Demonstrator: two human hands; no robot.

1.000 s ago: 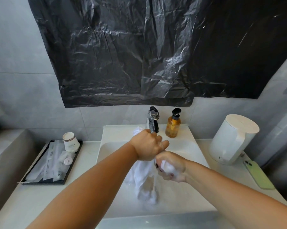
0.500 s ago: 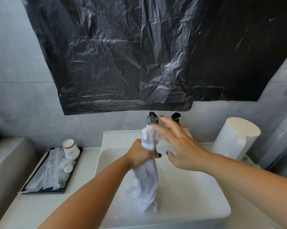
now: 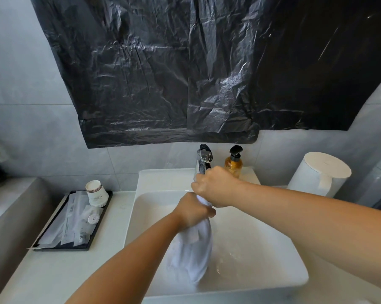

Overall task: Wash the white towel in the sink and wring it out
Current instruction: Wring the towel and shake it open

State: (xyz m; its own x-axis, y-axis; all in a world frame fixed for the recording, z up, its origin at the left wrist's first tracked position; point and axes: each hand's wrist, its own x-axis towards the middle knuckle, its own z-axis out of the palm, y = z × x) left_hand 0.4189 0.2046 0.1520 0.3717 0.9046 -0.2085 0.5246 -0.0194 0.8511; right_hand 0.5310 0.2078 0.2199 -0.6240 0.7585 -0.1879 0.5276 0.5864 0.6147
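The wet white towel [image 3: 194, 255] hangs bunched in a long roll over the white sink [image 3: 261, 275]. My left hand [image 3: 194, 212] grips the roll around its middle. Just above it, my right hand [image 3: 215, 186] grips the towel's top end, which is hidden inside the fist. The two hands sit stacked and touching, below the chrome tap [image 3: 203, 157]. The towel's lower end reaches down into the basin.
An amber pump bottle [image 3: 233, 162] stands right of the tap. A white kettle [image 3: 321, 174] sits on the counter at right. At left, a black tray [image 3: 71, 224] carries paper cups [image 3: 96, 193] and wrapped sachets. Black plastic sheeting [image 3: 196, 69] covers the wall above.
My right hand, open and reaching half a second ago, has closed on the towel's top above my left hand. The left hand keeps its grip and has dropped a little lower.
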